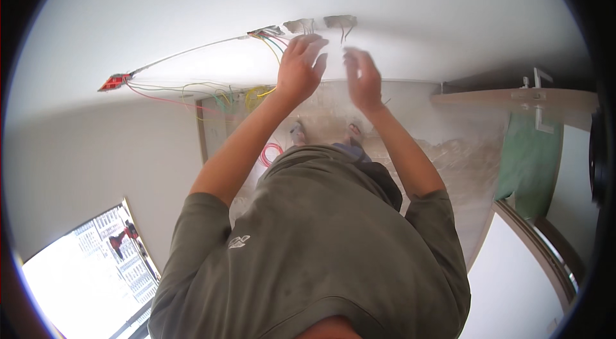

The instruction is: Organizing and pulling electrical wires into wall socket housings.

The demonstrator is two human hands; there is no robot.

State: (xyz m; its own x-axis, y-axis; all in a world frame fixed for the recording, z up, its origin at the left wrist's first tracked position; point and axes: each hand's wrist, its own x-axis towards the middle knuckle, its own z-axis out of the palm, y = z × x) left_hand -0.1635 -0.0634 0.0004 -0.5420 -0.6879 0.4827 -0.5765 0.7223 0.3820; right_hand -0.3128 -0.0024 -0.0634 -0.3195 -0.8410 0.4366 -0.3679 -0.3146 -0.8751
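Both my arms reach up to the pale wall. My left hand (301,71) has its fingers loosely curved and the thumb apart, and nothing shows in it. It is just below a ragged wall opening (299,25) with short wires. My right hand (364,81), slightly blurred, is also held with fingers apart and nothing visible between them. Above it, a few thin wires (345,33) hang from another cut-out (341,20). Beside my left hand, red, green and yellow wires (273,42) come out of a third opening (264,32).
A groove (186,51) runs left to a red wall box (115,82) trailing wires. A yellow wire coil (255,98) and a pink coil (271,154) lie lower down. A door with a handle (542,76) stands at right, a bright window (90,268) at lower left.
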